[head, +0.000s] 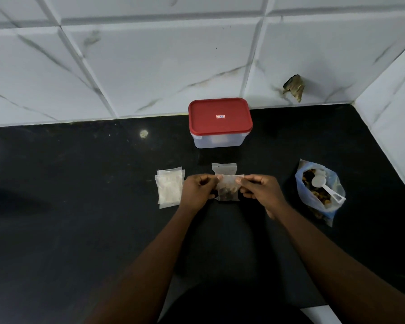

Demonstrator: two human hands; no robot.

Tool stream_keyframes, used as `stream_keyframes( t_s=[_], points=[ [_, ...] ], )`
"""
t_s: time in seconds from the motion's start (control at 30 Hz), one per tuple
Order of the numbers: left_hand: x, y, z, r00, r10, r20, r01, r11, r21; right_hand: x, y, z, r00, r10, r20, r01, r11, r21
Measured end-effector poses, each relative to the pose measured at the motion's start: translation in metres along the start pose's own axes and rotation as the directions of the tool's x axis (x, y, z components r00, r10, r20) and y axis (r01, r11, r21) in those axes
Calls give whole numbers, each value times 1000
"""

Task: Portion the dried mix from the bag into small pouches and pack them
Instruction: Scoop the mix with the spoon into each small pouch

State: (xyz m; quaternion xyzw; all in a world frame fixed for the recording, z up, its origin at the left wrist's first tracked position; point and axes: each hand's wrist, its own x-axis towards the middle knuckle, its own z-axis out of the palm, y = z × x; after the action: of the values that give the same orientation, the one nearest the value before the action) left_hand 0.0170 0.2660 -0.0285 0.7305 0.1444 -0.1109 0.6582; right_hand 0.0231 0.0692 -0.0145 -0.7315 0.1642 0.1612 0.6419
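**Plastic, film and polished stone**

The countertop [80, 183] is black, smooth and glossy, like polished stone, and the wall tiles [150, 66] behind it are white, grey-veined and shiny. At the back edge, the container [218, 141] has cloudy translucent plastic walls under a red plastic lid [220, 115] with a smooth satin face. The empty pouches [170, 188] and the filled pouch [227, 190] are thin, frosted and half-sheer; film or fibre cannot be told. Toward the right edge, the bag [336, 183] is crinkled, clear bluish plastic film, and the scoop [327, 189] in it is smooth white plastic.

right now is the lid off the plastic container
No, the red lid sits flat on top of the clear container, covering it fully.
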Motion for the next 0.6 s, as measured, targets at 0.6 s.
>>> stream_keyframes(
  t_s=[0.6],
  points=[
    [-5, 5, -12, 999, 1, -45, -2, 1000, -23, -2, -11, 9, 995, -24, -93, 35, 993, 114]
  ],
)
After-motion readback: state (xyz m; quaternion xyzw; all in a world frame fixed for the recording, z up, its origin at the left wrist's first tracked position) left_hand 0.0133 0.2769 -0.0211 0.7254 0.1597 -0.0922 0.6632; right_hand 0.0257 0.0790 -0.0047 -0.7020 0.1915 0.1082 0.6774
